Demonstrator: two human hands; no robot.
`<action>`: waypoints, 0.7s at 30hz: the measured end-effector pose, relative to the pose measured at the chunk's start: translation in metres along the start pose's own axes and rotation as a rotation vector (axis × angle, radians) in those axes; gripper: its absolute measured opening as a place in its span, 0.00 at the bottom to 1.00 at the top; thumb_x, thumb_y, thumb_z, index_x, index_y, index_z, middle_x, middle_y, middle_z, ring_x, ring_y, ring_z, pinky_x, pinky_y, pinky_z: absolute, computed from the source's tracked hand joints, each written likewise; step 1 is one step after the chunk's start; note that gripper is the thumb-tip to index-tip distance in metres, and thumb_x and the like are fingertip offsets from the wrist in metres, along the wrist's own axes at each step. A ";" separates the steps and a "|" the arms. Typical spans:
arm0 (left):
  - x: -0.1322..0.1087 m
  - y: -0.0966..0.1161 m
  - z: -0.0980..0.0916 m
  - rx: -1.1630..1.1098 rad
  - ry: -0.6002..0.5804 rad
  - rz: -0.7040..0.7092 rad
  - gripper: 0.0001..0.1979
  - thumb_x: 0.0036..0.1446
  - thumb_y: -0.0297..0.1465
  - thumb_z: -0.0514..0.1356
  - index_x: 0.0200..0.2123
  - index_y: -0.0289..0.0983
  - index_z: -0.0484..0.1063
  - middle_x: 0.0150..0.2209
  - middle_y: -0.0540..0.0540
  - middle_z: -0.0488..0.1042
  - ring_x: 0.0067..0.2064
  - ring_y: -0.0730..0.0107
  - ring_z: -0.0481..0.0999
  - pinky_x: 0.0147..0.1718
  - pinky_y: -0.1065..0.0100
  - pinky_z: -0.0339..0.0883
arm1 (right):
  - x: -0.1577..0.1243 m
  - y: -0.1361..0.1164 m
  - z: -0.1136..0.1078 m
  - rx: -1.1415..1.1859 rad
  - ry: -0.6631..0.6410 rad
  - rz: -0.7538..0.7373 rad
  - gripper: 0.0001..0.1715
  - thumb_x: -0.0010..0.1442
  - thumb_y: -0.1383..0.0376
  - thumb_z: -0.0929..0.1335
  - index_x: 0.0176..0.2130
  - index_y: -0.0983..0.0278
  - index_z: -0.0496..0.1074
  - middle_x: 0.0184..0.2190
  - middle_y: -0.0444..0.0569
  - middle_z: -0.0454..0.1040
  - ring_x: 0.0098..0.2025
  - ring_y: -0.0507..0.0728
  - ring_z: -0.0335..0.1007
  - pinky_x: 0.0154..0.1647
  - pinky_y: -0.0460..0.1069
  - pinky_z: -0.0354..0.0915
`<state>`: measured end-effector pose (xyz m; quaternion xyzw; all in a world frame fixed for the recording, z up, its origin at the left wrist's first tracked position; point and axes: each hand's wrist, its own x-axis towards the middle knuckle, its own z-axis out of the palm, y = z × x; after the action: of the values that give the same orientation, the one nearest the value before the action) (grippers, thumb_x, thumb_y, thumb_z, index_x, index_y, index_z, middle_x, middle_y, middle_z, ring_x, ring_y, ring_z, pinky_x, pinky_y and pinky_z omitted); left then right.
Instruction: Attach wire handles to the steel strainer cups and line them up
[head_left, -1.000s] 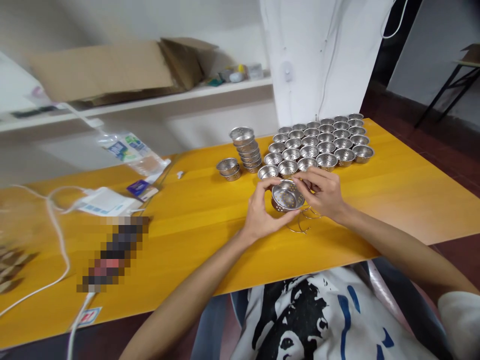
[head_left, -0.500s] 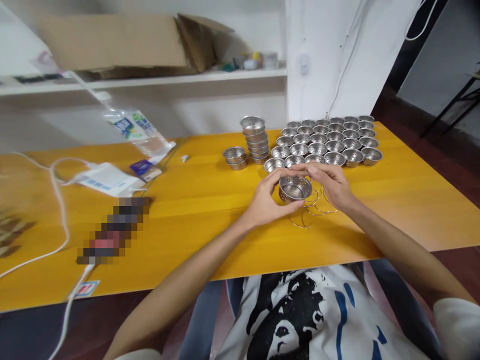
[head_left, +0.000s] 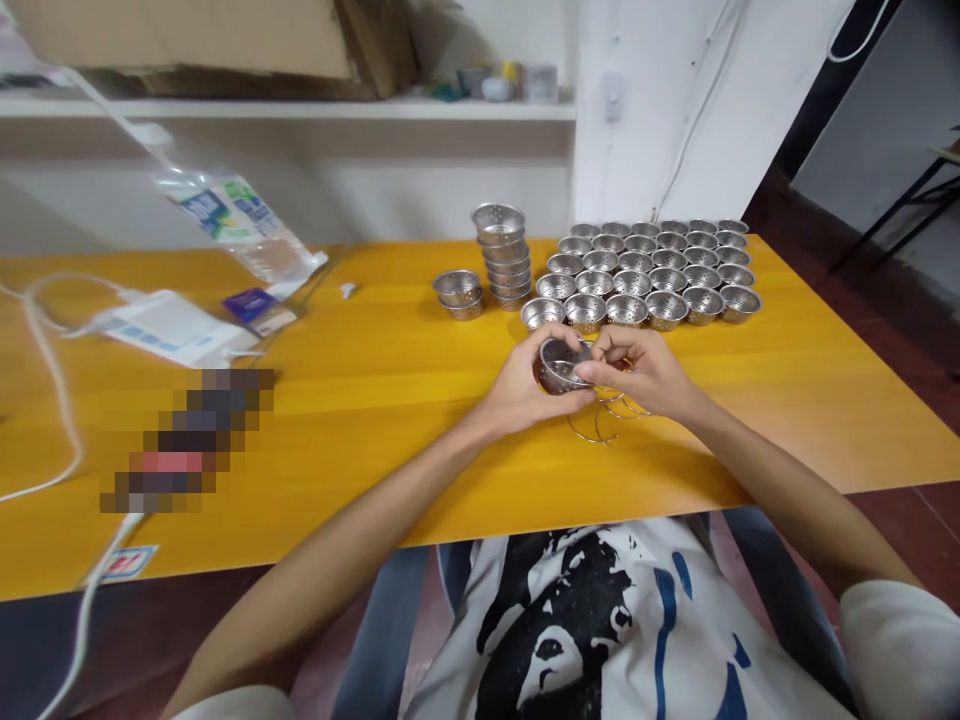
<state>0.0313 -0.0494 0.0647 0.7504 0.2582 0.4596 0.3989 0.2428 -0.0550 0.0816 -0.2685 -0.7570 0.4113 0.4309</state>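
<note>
A small perforated metal cup is tilted in my left hand, the fingers and thumb curved round its side. My right hand is closed at the cup's right rim, its thumb reaching over the edge. Whether a thin wire is also pinched there is hidden. Beneath the hands, several loose wire rings lie on the table, partly covered by the right hand. Just beyond, rows of similar perforated cups stand with their mouths up.
Left of the rows are a tall stack of cups and a short stack. Farther left on the yellow table lie a plastic bottle, a white power strip, a purple packet and cables. A shelf holds a cardboard box.
My right hand has come down from above the cup to its right rim, thumb now at the edge. The left hand still holds the cup. The head view has shifted slightly.
</note>
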 end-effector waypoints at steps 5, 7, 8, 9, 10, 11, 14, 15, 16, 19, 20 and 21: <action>0.000 0.002 0.004 -0.025 -0.007 -0.012 0.23 0.48 0.34 0.75 0.44 0.40 0.68 0.41 0.49 0.75 0.38 0.70 0.74 0.37 0.68 0.69 | -0.001 -0.003 0.004 -0.027 0.042 0.040 0.26 0.63 0.47 0.78 0.32 0.62 0.70 0.23 0.37 0.68 0.24 0.47 0.57 0.25 0.46 0.53; 0.000 0.002 0.005 -0.029 -0.014 -0.020 0.23 0.48 0.32 0.75 0.44 0.40 0.68 0.40 0.50 0.75 0.38 0.70 0.74 0.37 0.68 0.69 | -0.002 -0.003 0.005 -0.019 0.039 0.056 0.27 0.61 0.46 0.79 0.32 0.62 0.70 0.23 0.38 0.68 0.24 0.47 0.57 0.26 0.46 0.53; 0.000 0.002 0.005 -0.024 -0.015 -0.020 0.23 0.49 0.32 0.74 0.44 0.40 0.68 0.40 0.50 0.75 0.38 0.70 0.74 0.37 0.68 0.69 | -0.001 -0.004 0.005 -0.006 0.028 0.063 0.27 0.60 0.45 0.79 0.32 0.62 0.70 0.23 0.38 0.68 0.24 0.48 0.57 0.26 0.47 0.53; 0.000 0.002 0.004 -0.013 -0.011 -0.017 0.23 0.49 0.32 0.74 0.45 0.40 0.68 0.40 0.50 0.75 0.38 0.70 0.74 0.37 0.68 0.69 | -0.001 -0.004 0.005 0.005 0.021 0.067 0.27 0.60 0.45 0.79 0.32 0.62 0.70 0.23 0.38 0.67 0.24 0.48 0.56 0.26 0.47 0.53; 0.000 0.001 0.004 0.005 0.000 -0.009 0.23 0.49 0.33 0.75 0.45 0.40 0.69 0.41 0.49 0.75 0.38 0.70 0.74 0.38 0.68 0.69 | 0.000 -0.004 0.005 0.011 0.022 0.064 0.27 0.60 0.45 0.79 0.31 0.62 0.71 0.24 0.38 0.67 0.25 0.48 0.56 0.27 0.47 0.54; 0.000 0.001 0.004 0.031 0.020 0.004 0.23 0.49 0.33 0.75 0.45 0.40 0.69 0.41 0.49 0.75 0.39 0.69 0.75 0.39 0.67 0.70 | 0.000 -0.003 0.004 0.013 0.037 0.053 0.27 0.61 0.45 0.79 0.32 0.62 0.71 0.25 0.39 0.67 0.26 0.49 0.57 0.28 0.47 0.55; 0.001 -0.001 0.002 0.160 0.128 0.082 0.24 0.50 0.35 0.77 0.47 0.41 0.71 0.46 0.46 0.76 0.46 0.63 0.78 0.47 0.61 0.73 | 0.001 -0.001 0.003 0.001 0.191 0.008 0.23 0.60 0.46 0.79 0.38 0.60 0.74 0.32 0.42 0.70 0.31 0.51 0.61 0.32 0.47 0.61; 0.001 -0.001 0.003 0.214 0.162 0.119 0.25 0.51 0.36 0.78 0.47 0.41 0.71 0.48 0.45 0.76 0.49 0.60 0.78 0.51 0.58 0.73 | 0.001 0.001 0.003 0.000 0.242 0.013 0.23 0.59 0.48 0.80 0.42 0.59 0.75 0.35 0.43 0.71 0.32 0.51 0.63 0.32 0.47 0.63; 0.001 0.000 0.003 0.265 0.185 0.159 0.26 0.51 0.37 0.78 0.48 0.41 0.72 0.50 0.44 0.76 0.53 0.58 0.78 0.54 0.56 0.73 | 0.001 0.003 0.004 0.005 0.267 0.043 0.24 0.58 0.49 0.80 0.45 0.58 0.74 0.38 0.44 0.72 0.32 0.51 0.64 0.31 0.47 0.64; -0.001 0.001 0.006 0.368 0.161 0.239 0.25 0.54 0.36 0.77 0.51 0.41 0.72 0.52 0.43 0.76 0.55 0.56 0.78 0.57 0.53 0.74 | 0.001 0.009 0.004 0.025 0.159 0.259 0.23 0.59 0.50 0.78 0.46 0.59 0.72 0.35 0.44 0.76 0.25 0.51 0.66 0.22 0.47 0.62; -0.002 0.001 0.008 0.385 0.132 0.246 0.25 0.55 0.36 0.76 0.53 0.42 0.71 0.53 0.42 0.76 0.56 0.55 0.79 0.58 0.51 0.74 | 0.001 0.010 0.001 0.009 0.102 0.323 0.21 0.61 0.50 0.77 0.45 0.59 0.72 0.32 0.44 0.76 0.22 0.52 0.68 0.20 0.48 0.61; -0.003 0.000 0.009 0.397 0.103 0.245 0.27 0.56 0.35 0.75 0.56 0.42 0.70 0.55 0.41 0.76 0.57 0.54 0.78 0.59 0.50 0.74 | 0.002 0.010 -0.004 -0.037 0.062 0.357 0.19 0.63 0.50 0.76 0.43 0.60 0.72 0.29 0.44 0.77 0.21 0.53 0.69 0.19 0.48 0.61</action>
<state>0.0383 -0.0549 0.0613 0.8155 0.2703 0.4823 0.1711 0.2460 -0.0463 0.0754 -0.4191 -0.6912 0.4587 0.3691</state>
